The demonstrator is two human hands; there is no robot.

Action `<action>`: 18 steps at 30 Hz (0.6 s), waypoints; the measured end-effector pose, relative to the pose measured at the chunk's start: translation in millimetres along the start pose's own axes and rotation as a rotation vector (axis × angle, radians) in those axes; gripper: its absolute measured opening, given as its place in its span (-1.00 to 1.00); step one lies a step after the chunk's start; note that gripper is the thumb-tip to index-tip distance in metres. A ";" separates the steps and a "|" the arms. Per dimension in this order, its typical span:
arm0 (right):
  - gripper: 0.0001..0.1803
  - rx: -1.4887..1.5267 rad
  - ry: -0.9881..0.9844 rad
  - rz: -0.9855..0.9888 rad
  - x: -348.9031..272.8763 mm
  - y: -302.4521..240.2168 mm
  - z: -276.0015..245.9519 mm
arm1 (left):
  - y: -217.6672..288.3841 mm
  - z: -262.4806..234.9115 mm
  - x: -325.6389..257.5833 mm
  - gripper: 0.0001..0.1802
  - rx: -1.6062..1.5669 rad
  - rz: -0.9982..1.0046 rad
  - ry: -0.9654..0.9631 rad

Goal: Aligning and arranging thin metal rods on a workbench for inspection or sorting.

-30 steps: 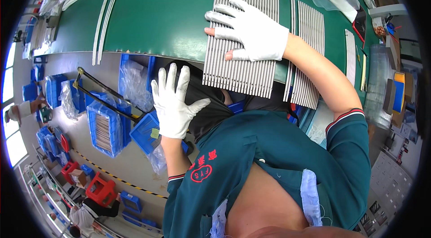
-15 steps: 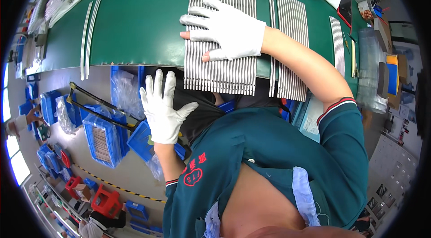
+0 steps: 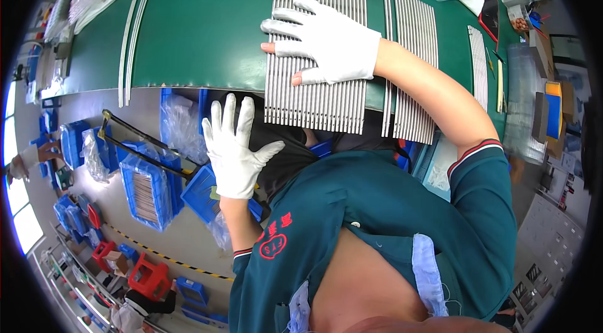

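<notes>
Head view: my right hand [image 3: 336, 47] lay spread flat across rods [image 3: 314, 107] overhanging the table [image 3: 201, 32]; my left hand [image 3: 233, 166] was open and empty. Uneven pressure could have rolled or tipped some rods off.

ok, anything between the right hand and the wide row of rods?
Nothing visible but its white glove: the right hand lies spread over the rods, apparently touching, with two bare fingertips sticking out.
</notes>
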State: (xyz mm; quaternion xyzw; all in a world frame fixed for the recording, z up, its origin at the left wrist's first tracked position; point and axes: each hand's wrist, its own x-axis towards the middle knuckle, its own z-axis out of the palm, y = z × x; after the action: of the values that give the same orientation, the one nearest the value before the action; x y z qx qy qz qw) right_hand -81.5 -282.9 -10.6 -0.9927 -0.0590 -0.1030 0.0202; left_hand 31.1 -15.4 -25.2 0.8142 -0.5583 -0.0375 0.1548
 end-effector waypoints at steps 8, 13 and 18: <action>-0.26 0.010 -0.012 -0.007 -0.4 0.9 0.7 | 2.1 -0.9 -1.1 0.02 0.006 -0.016 0.001; -0.27 0.022 -0.011 -0.025 0.5 1.8 -3.1 | 3.2 0.4 0.0 0.01 0.016 -0.017 0.011; -0.28 0.024 -0.008 -0.027 0.2 1.4 -4.6 | 3.4 2.4 -0.6 0.01 0.020 -0.027 0.014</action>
State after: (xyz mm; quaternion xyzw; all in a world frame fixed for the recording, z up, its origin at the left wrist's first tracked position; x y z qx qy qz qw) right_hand -82.1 -284.5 -6.1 -0.9919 -0.0738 -0.0987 0.0304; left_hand 27.3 -16.6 -26.5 0.8236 -0.5463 -0.0281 0.1500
